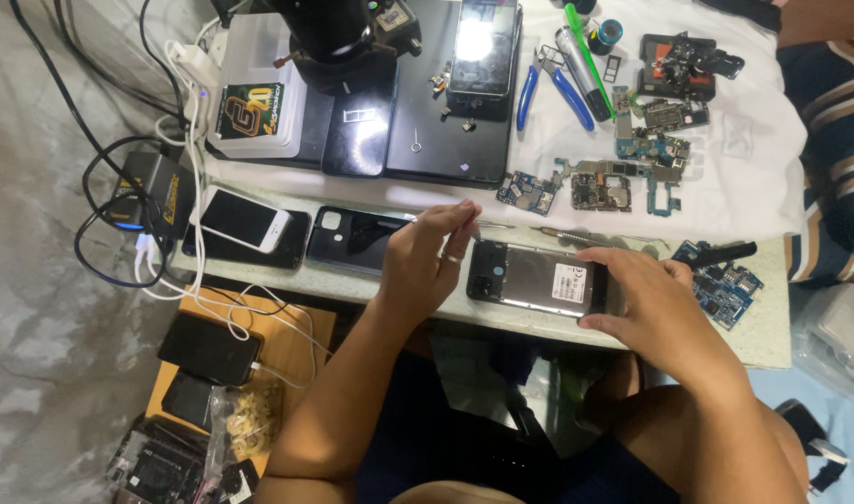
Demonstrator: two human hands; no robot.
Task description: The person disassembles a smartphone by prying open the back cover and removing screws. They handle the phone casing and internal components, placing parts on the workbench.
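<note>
Right hand (651, 299) grips opened phone (537, 278), covering its end; left hand (433, 254) pinches something too small to identify.

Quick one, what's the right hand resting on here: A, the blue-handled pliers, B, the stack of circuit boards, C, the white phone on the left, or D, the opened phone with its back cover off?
D: the right hand grips the near end of the opened phone lying at the table edge, while the blue-handled pliers lie untouched farther back.
</note>
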